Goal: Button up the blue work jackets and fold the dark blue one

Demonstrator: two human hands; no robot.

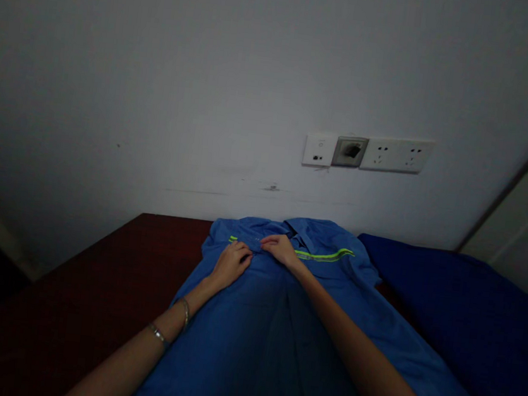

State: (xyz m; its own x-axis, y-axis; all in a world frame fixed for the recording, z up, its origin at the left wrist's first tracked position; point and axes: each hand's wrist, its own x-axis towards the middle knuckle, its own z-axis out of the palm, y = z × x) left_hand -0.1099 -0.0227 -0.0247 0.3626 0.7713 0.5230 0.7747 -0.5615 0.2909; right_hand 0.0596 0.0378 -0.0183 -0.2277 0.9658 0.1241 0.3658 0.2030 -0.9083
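A blue work shirt (254, 324) with a yellow-green reflective stripe (324, 256) across the chest lies flat on a dark red-brown table (91, 293), collar toward the wall. My left hand (232, 263) rests on the upper chest, fingers curled and pinching the fabric near the front opening. My right hand (280, 249) lies just beside it, fingers bent onto the cloth at the stripe below the collar. Both hands nearly touch each other. Two thin bracelets (168, 324) circle my left wrist.
A darker blue cloth (461, 309) lies at the right, past the shirt. A white wall (209, 90) stands behind the table with a row of sockets (369, 153). The table's bare wood stretches to the left; the room is dim.
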